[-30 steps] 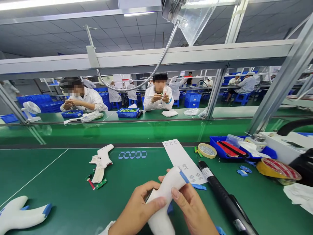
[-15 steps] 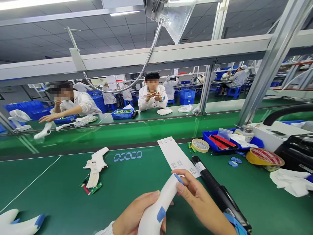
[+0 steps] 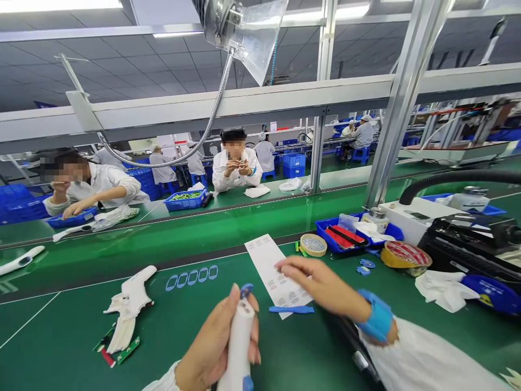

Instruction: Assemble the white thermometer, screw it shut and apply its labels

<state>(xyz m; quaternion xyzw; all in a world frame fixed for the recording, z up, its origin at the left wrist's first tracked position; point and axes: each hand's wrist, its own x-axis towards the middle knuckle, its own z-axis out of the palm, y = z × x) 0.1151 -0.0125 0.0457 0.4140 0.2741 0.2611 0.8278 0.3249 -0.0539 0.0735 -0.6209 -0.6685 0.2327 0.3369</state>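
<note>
The person's left hand [image 3: 214,342] is curled around a white handheld device [image 3: 238,347], which stands nearly upright in the fist above the front of the bench. The fingers wrap the far side, and the thumb lies up along the body. A blue tip [image 3: 246,290] shows at the device's top, just above the fingertips.

The right arm reaches in from the lower right, the forearm lying low and angled across the bench. The right hand [image 3: 321,285] is open and empty, palm down, with the fingers stretched out together over a printed paper sheet [image 3: 264,260]. Whether they touch the sheet cannot be told. A blue wrist strap [image 3: 376,315] circles that wrist, and a blue strip [image 3: 291,309] lies at the sheet's lower edge, just below the hand. A black handle [image 3: 358,361] lies partly hidden under the forearm.

To the left, on the green bench mat [image 3: 49,336], lie white shell halves [image 3: 130,296], small green circuit boards [image 3: 128,350] and a row of blue rings [image 3: 192,278]. Beyond the hand stand a blue tray [image 3: 337,244] and a yellow tape roll [image 3: 405,255]. A co-worker [image 3: 236,165] sits across the bench.
</note>
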